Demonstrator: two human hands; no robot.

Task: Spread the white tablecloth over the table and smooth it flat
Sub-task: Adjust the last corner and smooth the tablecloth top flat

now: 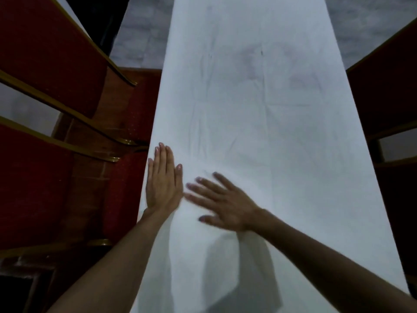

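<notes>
The white tablecloth covers a long narrow table that runs away from me, with faint creases across its middle. My left hand lies flat on the cloth at the table's left edge, fingers straight and together, pointing away from me. My right hand rests palm down beside it, fingers spread and pointing left toward the left hand; it is slightly blurred. Neither hand holds anything. The table itself is hidden under the cloth.
Red upholstered chairs with gold frames stand close along the table's left side, their seats right beside the cloth's edge. More dark red chairs line the right side. Grey floor shows at the far end.
</notes>
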